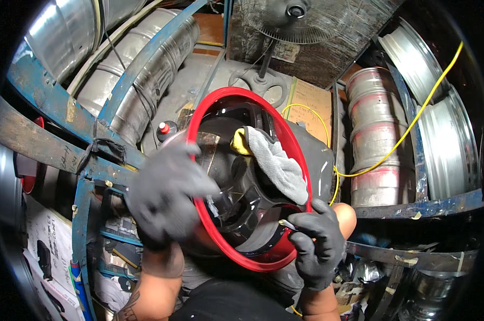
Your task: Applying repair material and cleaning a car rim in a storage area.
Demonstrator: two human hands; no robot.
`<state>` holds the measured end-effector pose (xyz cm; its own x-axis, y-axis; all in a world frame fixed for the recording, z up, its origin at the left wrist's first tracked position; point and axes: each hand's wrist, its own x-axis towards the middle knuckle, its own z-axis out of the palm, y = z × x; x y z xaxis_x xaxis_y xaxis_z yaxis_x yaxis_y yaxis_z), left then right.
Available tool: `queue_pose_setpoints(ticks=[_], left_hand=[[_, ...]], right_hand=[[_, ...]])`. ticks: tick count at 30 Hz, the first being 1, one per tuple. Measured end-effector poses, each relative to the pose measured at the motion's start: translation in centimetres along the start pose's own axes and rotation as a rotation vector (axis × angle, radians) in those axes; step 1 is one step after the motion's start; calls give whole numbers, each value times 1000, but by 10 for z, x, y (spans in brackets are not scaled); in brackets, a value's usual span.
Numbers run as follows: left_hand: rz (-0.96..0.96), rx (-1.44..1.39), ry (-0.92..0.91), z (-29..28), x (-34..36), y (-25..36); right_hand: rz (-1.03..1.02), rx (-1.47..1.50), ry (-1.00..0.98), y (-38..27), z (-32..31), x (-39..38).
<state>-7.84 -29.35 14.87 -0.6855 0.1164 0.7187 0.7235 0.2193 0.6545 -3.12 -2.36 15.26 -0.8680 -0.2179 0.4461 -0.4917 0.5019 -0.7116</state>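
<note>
A wheel rim with a bright red lip (pixel 205 214) and a glossy black inside stands tilted in front of me. Over its far right edge lies a grey cloth (pixel 278 163) with a yellow end. My left hand (pixel 169 190), in a dark grey glove, is at the left side of the lip. Motion blurs it, but its fingers look spread, and I see nothing in them. At the lower right of the lip is my gloved right hand (pixel 318 246). Its thumb and fingers pinch a small, thin piece with a pale tip (pixel 286 223), too small to name.
A pedestal fan (pixel 295 12) stands at the back. Silver wheel rims (pixel 378 139) are stacked on a blue metal rack at right, with a yellow cable (pixel 413 125) across. Silver barrels (pixel 145 67) lie behind blue frames (pixel 49 99) at left. A red-capped bottle (pixel 166 129) stands beyond the wheel.
</note>
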Motion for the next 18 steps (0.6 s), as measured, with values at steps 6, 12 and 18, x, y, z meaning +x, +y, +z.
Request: queue_pose_setpoints(ticks=[6, 12, 18], left_hand=[[-133, 272, -359, 27, -5, 62], [-224, 104, -258, 41, -12, 65], [-101, 298, -113, 55, -29, 60]], right_hand=[[-309, 68, -42, 5, 11, 16], [-500, 152, 53, 16, 16, 20], [472, 1111, -119, -3, 35, 3]])
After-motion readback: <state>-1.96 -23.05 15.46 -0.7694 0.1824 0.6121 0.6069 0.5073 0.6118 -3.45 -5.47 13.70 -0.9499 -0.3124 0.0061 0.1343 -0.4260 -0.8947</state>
